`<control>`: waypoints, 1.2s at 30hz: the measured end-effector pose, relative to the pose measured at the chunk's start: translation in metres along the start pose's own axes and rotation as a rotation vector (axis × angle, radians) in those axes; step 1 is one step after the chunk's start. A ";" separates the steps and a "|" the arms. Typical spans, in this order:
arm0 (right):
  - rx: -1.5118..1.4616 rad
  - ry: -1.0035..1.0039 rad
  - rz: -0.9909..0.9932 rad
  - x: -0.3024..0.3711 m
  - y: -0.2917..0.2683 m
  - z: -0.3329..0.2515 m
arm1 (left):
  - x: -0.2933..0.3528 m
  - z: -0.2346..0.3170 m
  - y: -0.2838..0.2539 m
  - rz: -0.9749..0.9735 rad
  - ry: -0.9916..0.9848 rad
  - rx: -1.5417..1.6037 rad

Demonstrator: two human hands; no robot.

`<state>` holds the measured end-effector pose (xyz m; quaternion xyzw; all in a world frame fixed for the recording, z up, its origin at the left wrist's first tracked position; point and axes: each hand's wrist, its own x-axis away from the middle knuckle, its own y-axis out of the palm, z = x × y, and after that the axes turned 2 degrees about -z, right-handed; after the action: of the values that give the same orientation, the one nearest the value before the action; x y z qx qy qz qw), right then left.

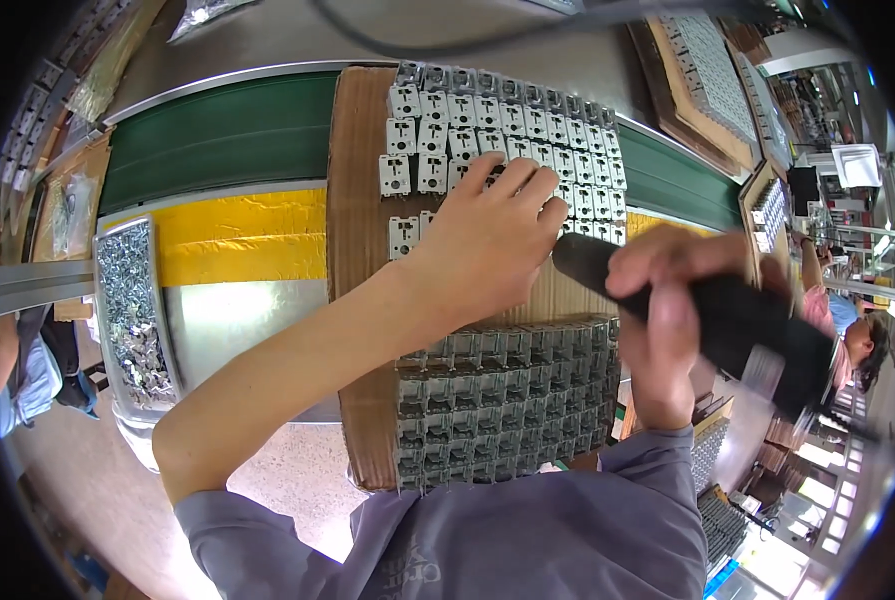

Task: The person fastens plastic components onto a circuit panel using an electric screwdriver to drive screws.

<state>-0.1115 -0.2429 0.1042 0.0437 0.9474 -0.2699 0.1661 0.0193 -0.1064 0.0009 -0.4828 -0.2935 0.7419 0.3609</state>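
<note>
Two bare hands over one brown board: left hand (497, 225), fingers bent down among white-faced metal blocks (400, 175), fingertips partly hidden, so whether a block is pinched cannot be told; right hand (672, 305), blurred, fingers wrapped around a black handheld tool (767, 330), its rounded end just beside the left hand. White-faced blocks: in rows from the far edge of the board (355, 260) toward its middle. Grey open-framed pieces (507, 400): in close rows along the near edge. Tray of small metal parts (132, 310): one, beyond the board's left edge. Step in hand, as judged: the blocks being positioned or steadied for the tool. Next move seemingly calls for a steady block, tool aligned, left fingers clear.
</note>
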 end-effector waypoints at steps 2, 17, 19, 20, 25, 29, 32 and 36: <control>-0.208 -0.239 0.462 -0.028 0.031 0.020 | -0.002 0.003 -0.008 -0.129 0.014 0.020; -0.148 -0.241 0.300 -0.078 0.033 0.035 | 0.010 -0.008 -0.009 -0.032 -0.057 -0.034; -0.252 -0.106 0.423 -0.080 0.038 0.026 | 0.012 -0.010 -0.008 -0.021 -0.080 0.007; -0.267 -0.136 0.389 -0.073 0.034 0.035 | 0.014 -0.011 -0.008 -0.019 -0.093 -0.002; -0.328 -0.114 0.383 -0.018 0.049 0.008 | 0.013 -0.008 -0.005 0.038 -0.021 -0.006; -0.149 -0.207 0.377 -0.036 0.047 0.013 | 0.015 -0.008 -0.015 -0.015 -0.015 -0.003; -0.115 -0.235 0.370 -0.046 0.044 0.016 | 0.017 -0.010 -0.029 -0.015 -0.009 0.007; -0.186 -0.242 0.338 -0.057 0.050 0.017 | 0.028 -0.019 -0.020 0.027 -0.018 -0.013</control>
<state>-0.0442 -0.2088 0.0854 0.1534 0.9207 -0.1529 0.3246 0.0341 -0.0700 -0.0044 -0.4823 -0.2951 0.7491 0.3452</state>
